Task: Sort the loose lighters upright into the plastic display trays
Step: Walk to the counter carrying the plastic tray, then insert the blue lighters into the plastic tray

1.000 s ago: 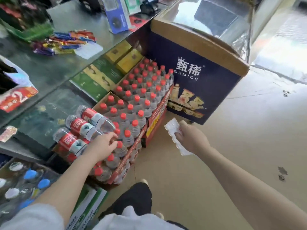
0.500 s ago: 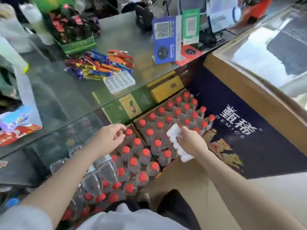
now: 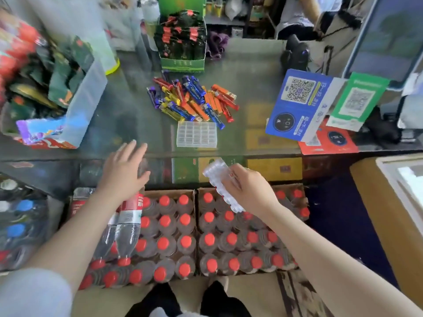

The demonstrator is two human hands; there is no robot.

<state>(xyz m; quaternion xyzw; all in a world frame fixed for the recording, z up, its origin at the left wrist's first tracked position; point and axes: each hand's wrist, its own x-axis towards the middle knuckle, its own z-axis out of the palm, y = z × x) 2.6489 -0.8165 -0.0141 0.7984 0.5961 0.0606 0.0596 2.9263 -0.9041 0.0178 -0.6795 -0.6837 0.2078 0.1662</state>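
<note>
Tray [image 3: 196, 134] on counter empty, lighters [image 3: 194, 99] piled behind; right hand [image 3: 248, 188] grips second tray [image 3: 220, 184]; left hand [image 3: 123, 172] spread.

The right hand [image 3: 248, 191] covers the near part of the clear tray [image 3: 220, 184] it grips, so its cell count can't be read. In the lighter pile [image 3: 194, 100] toward the counter's far edge, lower lighters sit buried. The snack bags [image 3: 34, 72] at the left edge smear into blur.
</note>
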